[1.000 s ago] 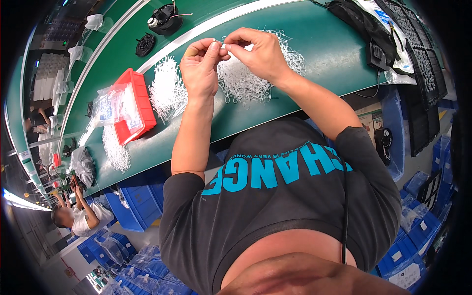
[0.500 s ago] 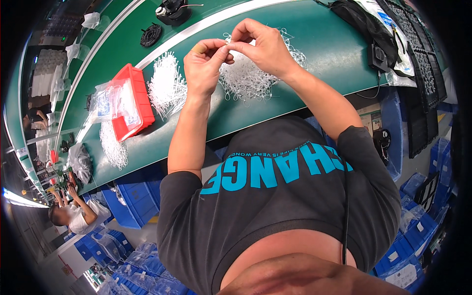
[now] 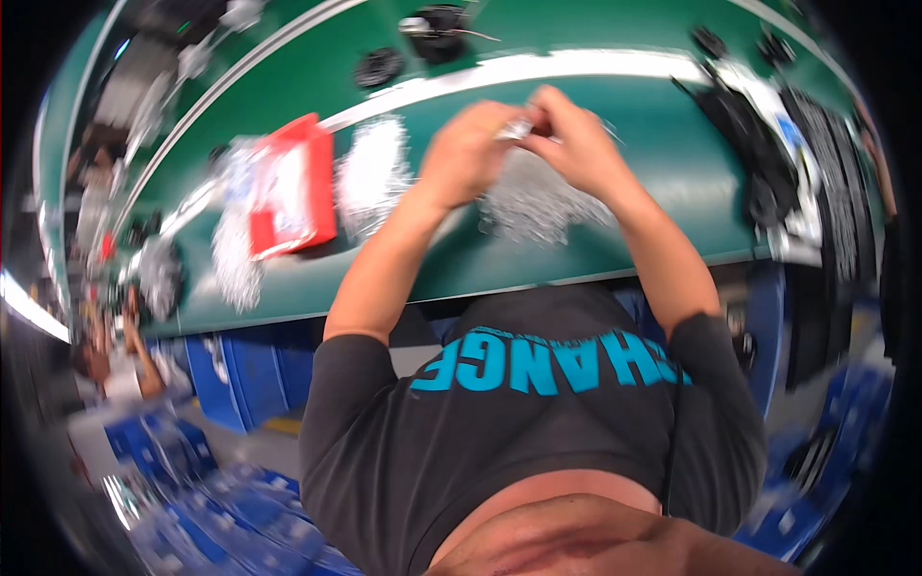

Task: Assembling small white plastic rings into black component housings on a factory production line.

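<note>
Over the green workbench (image 3: 672, 182), my left hand (image 3: 469, 152) and my right hand (image 3: 581, 149) meet with fingertips close together, blurred by motion. A small shiny white piece (image 3: 516, 129) shows at the fingers of my left hand; its exact kind is smeared. My right hand's fingers are curled in against it, and what they pinch is hidden. Right below both hands spreads a loose pile of thin white looped ties (image 3: 538, 202). Another heap of white ties (image 3: 373, 178) lies just left of my left forearm.
A red bin (image 3: 325, 182) with clear plastic bags stands at the left, beside a further white heap (image 3: 236, 259). Black round parts (image 3: 378, 67) sit beyond the pale rail. A black bag (image 3: 759, 154) and dark trays (image 3: 836, 182) are at the right. A co-worker (image 3: 125, 370) sits far left.
The view has turned, and the bench things appear shifted right. My hands stay together but have closed in more, and a white shiny piece now shows at the left fingers.
</note>
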Demonstrator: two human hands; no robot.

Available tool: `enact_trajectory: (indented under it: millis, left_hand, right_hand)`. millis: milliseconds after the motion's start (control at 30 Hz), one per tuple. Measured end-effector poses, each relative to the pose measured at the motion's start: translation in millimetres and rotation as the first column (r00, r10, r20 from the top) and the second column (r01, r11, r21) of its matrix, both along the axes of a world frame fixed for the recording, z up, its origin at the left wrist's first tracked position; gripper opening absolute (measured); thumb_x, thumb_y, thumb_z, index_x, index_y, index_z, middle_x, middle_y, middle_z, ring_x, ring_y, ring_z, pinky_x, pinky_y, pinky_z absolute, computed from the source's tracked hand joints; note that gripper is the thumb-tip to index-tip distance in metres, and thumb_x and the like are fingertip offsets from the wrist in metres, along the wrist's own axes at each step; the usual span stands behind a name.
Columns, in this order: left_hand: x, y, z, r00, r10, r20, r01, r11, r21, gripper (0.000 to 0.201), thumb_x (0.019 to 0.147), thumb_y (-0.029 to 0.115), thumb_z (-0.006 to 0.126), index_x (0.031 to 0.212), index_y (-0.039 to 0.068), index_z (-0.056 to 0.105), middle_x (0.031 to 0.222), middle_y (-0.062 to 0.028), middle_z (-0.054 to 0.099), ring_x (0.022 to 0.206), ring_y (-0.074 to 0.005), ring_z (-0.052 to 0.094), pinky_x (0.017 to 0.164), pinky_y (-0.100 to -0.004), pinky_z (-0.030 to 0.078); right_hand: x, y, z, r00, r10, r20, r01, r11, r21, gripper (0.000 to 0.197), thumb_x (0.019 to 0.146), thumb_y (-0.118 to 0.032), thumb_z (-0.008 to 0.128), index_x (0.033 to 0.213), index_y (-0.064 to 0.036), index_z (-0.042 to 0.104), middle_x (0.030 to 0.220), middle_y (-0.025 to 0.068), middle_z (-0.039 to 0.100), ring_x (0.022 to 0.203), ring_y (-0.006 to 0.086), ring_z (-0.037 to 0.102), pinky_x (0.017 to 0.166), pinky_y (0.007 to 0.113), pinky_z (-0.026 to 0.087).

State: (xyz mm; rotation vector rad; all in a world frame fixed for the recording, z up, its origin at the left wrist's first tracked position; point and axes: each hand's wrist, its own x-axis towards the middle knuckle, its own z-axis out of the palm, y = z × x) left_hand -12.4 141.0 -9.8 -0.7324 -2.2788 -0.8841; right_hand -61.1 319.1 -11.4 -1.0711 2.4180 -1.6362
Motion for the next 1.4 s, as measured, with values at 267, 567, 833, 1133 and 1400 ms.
enact_trajectory:
  millis: [267, 567, 833, 1133, 1400]
  left_hand:
    - [3, 20, 1, 0.951, -0.021, 0.309, -0.099, 0.924, 0.369, 0.012, 0.081, 0.006, 0.067, 0.092, 0.001, 0.066, 0.083, -0.0109, 0.068, 0.074, -0.0202, 0.068, 0.065, -0.0317, 0.054]
    - [-11, 3, 4, 0.632, -0.382, 0.675, -0.143, 0.798, 0.585, 0.015, 0.084, 0.009, 0.068, 0.092, -0.003, 0.064, 0.078, -0.0102, 0.068, 0.066, -0.0144, 0.068, 0.060, -0.0271, 0.055]
    - [-51, -37, 35, 0.605, -0.239, 0.760, -0.146, 0.905, 0.400, 0.015, 0.088, 0.008, 0.065, 0.099, -0.003, 0.067, 0.080, -0.0079, 0.067, 0.068, -0.0142, 0.065, 0.062, -0.0270, 0.054]
    - [-253, -177, 24, 0.673, 0.341, 0.656, -0.478, 0.878, 0.033, 0.035, 0.089, 0.024, 0.070, 0.107, -0.005, 0.064, 0.091, -0.0108, 0.069, 0.079, -0.0185, 0.069, 0.063, -0.0287, 0.056]
    - [-275, -143, 7, 0.366, 0.086, 0.927, -0.251, 0.968, 0.010, 0.021, 0.094, 0.015, 0.059, 0.109, 0.000, 0.058, 0.092, -0.0071, 0.068, 0.075, -0.0161, 0.067, 0.064, -0.0286, 0.056]
  right_hand:
    - [0, 23, -14, 0.989, 0.071, 0.132, -0.041, 0.976, -0.215, 0.017, 0.089, -0.003, 0.064, 0.104, 0.0013, 0.057, 0.089, 0.0053, 0.063, 0.081, 0.0124, 0.060, 0.076, 0.027, 0.051]
    - [-2, 11, 6, 0.949, -0.083, -0.303, 0.076, 0.996, -0.036, 0.008, 0.084, -0.002, 0.062, 0.092, -0.0012, 0.063, 0.089, 0.0133, 0.066, 0.081, 0.0310, 0.065, 0.070, 0.035, 0.052]
    - [-21, 16, 0, 0.908, -0.200, -0.368, 0.171, 0.979, -0.111, 0.010, 0.084, -0.010, 0.065, 0.091, -0.0029, 0.065, 0.085, 0.0117, 0.066, 0.075, 0.0319, 0.063, 0.066, 0.040, 0.050]
    - [-30, 37, -13, 0.930, -0.292, 0.225, 0.282, 0.957, 0.074, 0.029, 0.086, -0.029, 0.069, 0.098, -0.0023, 0.070, 0.083, 0.0118, 0.070, 0.073, 0.0222, 0.067, 0.067, 0.032, 0.051]
    - [-86, 19, -32, 0.653, -0.079, 0.753, 0.306, 0.937, -0.167, 0.040, 0.085, -0.029, 0.073, 0.110, 0.0011, 0.066, 0.079, 0.0000, 0.055, 0.071, 0.0094, 0.050, 0.069, 0.026, 0.048]
